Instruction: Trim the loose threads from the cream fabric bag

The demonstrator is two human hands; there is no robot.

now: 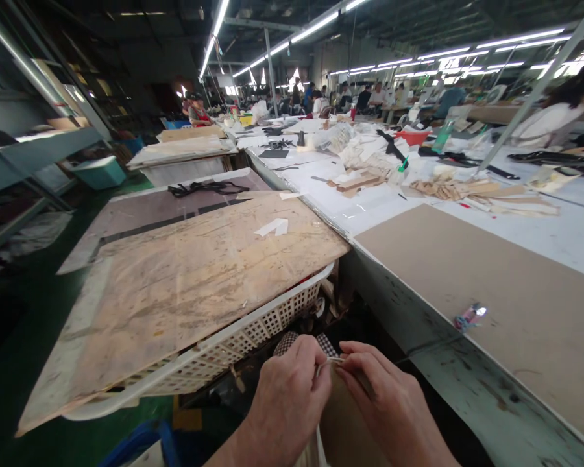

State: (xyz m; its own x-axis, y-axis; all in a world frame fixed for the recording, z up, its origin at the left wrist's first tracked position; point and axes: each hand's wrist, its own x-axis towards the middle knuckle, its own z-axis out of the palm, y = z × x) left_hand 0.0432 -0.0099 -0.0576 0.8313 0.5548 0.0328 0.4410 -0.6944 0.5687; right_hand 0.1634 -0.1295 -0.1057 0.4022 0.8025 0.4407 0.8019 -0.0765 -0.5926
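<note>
Low in front of me, my left hand (292, 392) and my right hand (384, 395) face each other, fingertips close together. Both are closed, pinching the top edge of a tan piece of sheet material (348, 431) with a thin white cord-like edge. Its lower part runs down out of the picture, and I cannot tell what it is made into. Dark checkered fabric (285, 342) shows just beyond my fingers. On the table edge to the right lies a small pinkish tool with a shiny tip (468, 316), too blurred to name.
A worn wooden board (199, 272) covers a white plastic basket (253, 331) at left. On the right, a long table (316, 188) carries a large brown sheet (491, 279), strips and scraps. A blue bin (168, 441) stands low left. A person in white sits far right; several others work behind.
</note>
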